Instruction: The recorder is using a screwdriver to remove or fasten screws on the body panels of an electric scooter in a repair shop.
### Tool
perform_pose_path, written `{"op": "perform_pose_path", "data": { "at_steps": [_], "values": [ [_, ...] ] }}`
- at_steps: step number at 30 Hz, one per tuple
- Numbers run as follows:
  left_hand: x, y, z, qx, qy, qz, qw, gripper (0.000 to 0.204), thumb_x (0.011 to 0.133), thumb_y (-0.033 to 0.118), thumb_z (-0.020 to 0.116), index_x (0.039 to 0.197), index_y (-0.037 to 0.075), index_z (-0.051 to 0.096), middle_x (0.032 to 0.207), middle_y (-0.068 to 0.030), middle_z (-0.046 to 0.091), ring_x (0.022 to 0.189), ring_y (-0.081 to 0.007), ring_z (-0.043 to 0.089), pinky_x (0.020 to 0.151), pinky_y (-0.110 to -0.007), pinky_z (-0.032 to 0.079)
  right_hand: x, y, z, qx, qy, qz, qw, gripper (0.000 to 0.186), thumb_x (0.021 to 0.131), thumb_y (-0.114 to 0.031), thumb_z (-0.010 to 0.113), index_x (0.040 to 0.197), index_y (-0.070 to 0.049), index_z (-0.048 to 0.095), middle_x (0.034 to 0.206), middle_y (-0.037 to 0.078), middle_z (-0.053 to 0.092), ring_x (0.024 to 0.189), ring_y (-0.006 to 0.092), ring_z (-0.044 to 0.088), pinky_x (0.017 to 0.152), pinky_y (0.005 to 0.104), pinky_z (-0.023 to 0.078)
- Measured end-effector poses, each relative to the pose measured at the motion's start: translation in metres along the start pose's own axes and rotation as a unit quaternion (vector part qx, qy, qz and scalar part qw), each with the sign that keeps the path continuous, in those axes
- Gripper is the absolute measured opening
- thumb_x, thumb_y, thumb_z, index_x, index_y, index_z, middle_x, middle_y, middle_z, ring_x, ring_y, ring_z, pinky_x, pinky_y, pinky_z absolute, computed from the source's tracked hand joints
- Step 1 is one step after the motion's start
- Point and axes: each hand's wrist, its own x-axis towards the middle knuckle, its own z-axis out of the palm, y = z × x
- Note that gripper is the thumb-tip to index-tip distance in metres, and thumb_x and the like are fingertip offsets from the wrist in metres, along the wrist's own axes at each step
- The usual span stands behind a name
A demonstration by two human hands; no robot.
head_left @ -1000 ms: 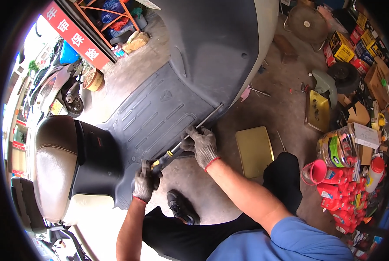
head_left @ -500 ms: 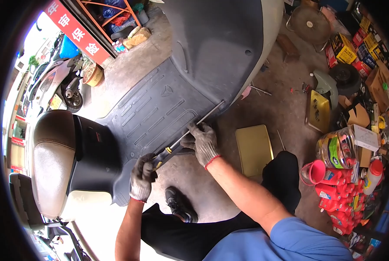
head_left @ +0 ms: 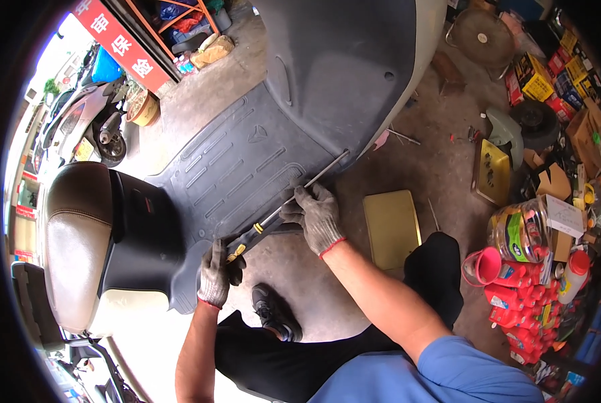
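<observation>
My gloved left hand (head_left: 216, 269) is closed on the black-and-yellow handle of a long screwdriver (head_left: 253, 235). My gloved right hand (head_left: 314, 215) grips its thin metal shaft farther up, thumb and fingers around it. The shaft runs up and right along the grey ribbed footboard (head_left: 226, 161) of a scooter, its far end at the lower edge of the dark front panel (head_left: 334, 74); the exact contact is too small to tell. The two-tone padded seat (head_left: 75, 248) is left of my left hand.
A gold tray (head_left: 391, 228) lies on the floor right of my right hand, another yellow tray (head_left: 490, 171) beyond it. Boxes (head_left: 535, 77), red bottles (head_left: 519, 316), a clear jar (head_left: 515, 232) and a tyre (head_left: 535, 124) crowd the right. A parked scooter (head_left: 85, 127) stands behind the seat.
Both hands keep their hold on the screwdriver. My left hand sits slightly differently, with more of the yellow handle showing. The scooter appears a little farther up and left in view.
</observation>
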Motion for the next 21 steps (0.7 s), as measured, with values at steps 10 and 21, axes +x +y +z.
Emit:
{"op": "perform_pose_path", "data": {
  "at_steps": [10, 21],
  "values": [
    [-0.003, 0.000, 0.004, 0.044, 0.027, 0.084, 0.995, 0.053, 0.105, 0.044, 0.052, 0.129, -0.003, 0.058, 0.076, -0.0065, 0.062, 0.058, -0.0106, 0.055, 0.056, -0.025, 0.046, 0.004, -0.002, -0.005, -0.006, -0.007, 0.001, 1.000, 0.008, 0.099, -0.016, 0.066, 0.096, -0.009, 0.064, 0.081, 0.003, 0.068, 0.061, 0.0111, 0.064, 0.056, 0.0295, 0.060],
    [-0.002, -0.004, 0.003, 0.087, 0.059, 0.109, 0.988, 0.052, 0.106, 0.043, 0.049, 0.128, -0.002, 0.060, 0.083, -0.0092, 0.066, 0.060, -0.0096, 0.057, 0.054, -0.024, 0.047, 0.011, 0.001, -0.016, 0.015, -0.033, -0.005, 0.999, 0.006, 0.100, -0.016, 0.065, 0.101, -0.010, 0.064, 0.089, 0.007, 0.071, 0.062, 0.0125, 0.065, 0.062, 0.0324, 0.062]
  ]
}}
